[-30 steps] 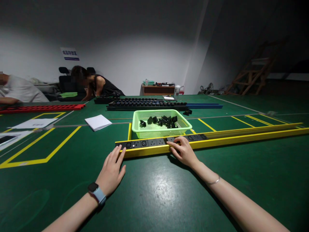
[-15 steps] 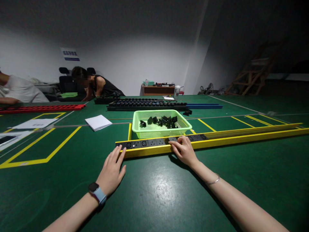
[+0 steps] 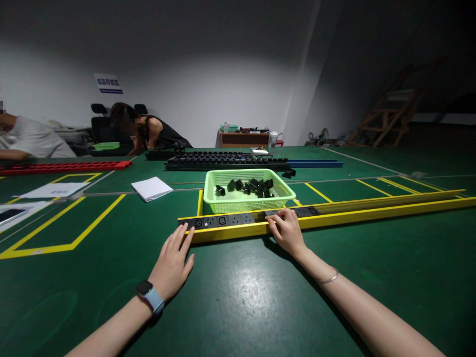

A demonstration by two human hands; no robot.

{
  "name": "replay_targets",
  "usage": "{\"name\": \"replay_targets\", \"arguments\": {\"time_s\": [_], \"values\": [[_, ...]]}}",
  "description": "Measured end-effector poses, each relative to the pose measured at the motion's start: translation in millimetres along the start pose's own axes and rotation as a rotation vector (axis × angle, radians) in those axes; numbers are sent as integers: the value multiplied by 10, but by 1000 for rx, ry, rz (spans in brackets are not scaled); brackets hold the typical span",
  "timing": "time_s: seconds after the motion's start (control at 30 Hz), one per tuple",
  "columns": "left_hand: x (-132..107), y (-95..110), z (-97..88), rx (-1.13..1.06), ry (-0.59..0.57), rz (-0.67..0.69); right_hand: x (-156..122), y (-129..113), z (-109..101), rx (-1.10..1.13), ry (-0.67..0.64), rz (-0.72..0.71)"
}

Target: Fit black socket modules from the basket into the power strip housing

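A long yellow rail (image 3: 372,210) lies across the green table, with several black socket modules (image 3: 219,220) set in its left part. My left hand (image 3: 171,263) lies flat and open on the table, fingertips touching the rail's left end. My right hand (image 3: 287,230) rests on the rail, fingers curled over the socket modules near its middle. I cannot make out anything held in it. Just behind the rail stands a light green mesh basket (image 3: 223,202) holding several loose black plug parts (image 3: 247,185).
A white paper pad (image 3: 151,188) lies left of the basket. Behind it run a black socket strip (image 3: 223,159), a blue rail (image 3: 316,162) and a red rail (image 3: 65,166). Two other people work at the far left. Yellow tape lines mark the table.
My right hand has slid a little to the right along the rail over the socket modules. My left hand has stayed in place.
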State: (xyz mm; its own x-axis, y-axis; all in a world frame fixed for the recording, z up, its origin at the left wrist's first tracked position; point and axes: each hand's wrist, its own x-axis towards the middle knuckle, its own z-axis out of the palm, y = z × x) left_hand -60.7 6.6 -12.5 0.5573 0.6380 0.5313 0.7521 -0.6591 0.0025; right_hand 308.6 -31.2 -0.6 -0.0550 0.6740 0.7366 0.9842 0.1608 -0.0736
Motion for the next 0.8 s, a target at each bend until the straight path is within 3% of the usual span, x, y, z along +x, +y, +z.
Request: {"name": "replay_targets", "arguments": {"time_s": [0.3,0.53,0.67,0.8], "values": [[0,9,-4,-2,-3,-2,-7,6,-20,111,18,-124],[1,9,-14,-11,-9,-10,23,-192,-83,200,-200,-415],[-3,0,-3,3,-12,-6,32,-266,-110,221,-283,-449],[-3,-6,2,2,-8,0,38,-273,-121,256,-271,-440]]}}
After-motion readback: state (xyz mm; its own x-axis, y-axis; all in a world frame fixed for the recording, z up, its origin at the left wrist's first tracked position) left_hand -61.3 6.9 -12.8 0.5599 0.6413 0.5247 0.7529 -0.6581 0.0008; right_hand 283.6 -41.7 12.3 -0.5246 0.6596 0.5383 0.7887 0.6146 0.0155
